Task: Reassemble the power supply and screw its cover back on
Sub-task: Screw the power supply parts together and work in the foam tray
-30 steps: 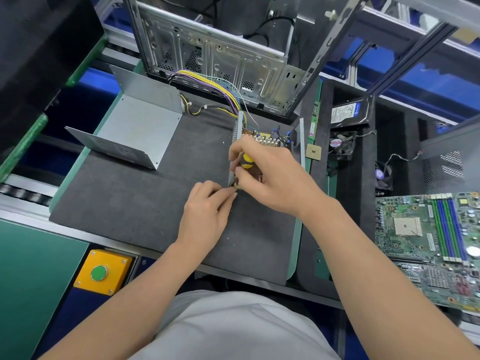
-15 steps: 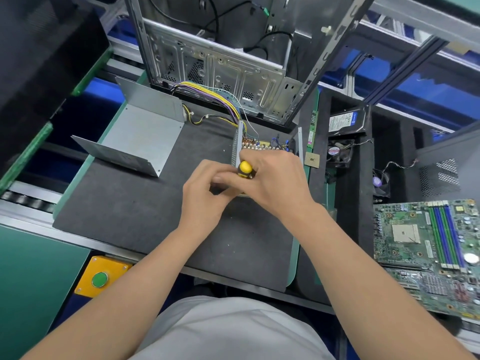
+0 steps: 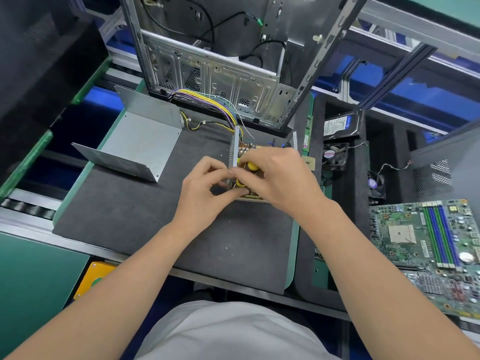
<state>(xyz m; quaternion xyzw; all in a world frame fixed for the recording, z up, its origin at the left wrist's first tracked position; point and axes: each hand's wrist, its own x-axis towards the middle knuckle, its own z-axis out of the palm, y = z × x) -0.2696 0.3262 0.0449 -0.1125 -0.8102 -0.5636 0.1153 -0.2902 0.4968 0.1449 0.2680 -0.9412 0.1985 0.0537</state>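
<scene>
Button box point(image 3: 93, 279): yellow with a green button, at the near left edge below the tabletop point(image 3: 124, 214).
Cover point(image 3: 140, 144): bent grey sheet metal, off the power supply, lying open on the dark mat, left of the hands.
Left hand point(image 3: 205, 188): fingers curled; thumb and fingertips pinch in at the screwdriver's lower yellow band.
Wire bundle point(image 3: 207, 102): yellow, purple and black, runs from the computer case point(image 3: 213, 74) down into the power supply.
Power supply point(image 3: 235, 149): uncovered, mid-mat, mostly hidden under both hands; perforated left wall and some of the parts inside show.
Screwdriver point(image 3: 251, 166): yellow and black handle, upright over the power supply.
Right hand point(image 3: 280, 178): wrapped round the handle from the right, yellow cap showing.
RAM stick point(image 3: 307, 133): green, on edge just right of the mat.
Hard drive point(image 3: 340, 124): in the foam tray, a small fan point(image 3: 333, 154) just below it.
Motherboard point(image 3: 426, 245): far right, well apart from the hands.
</scene>
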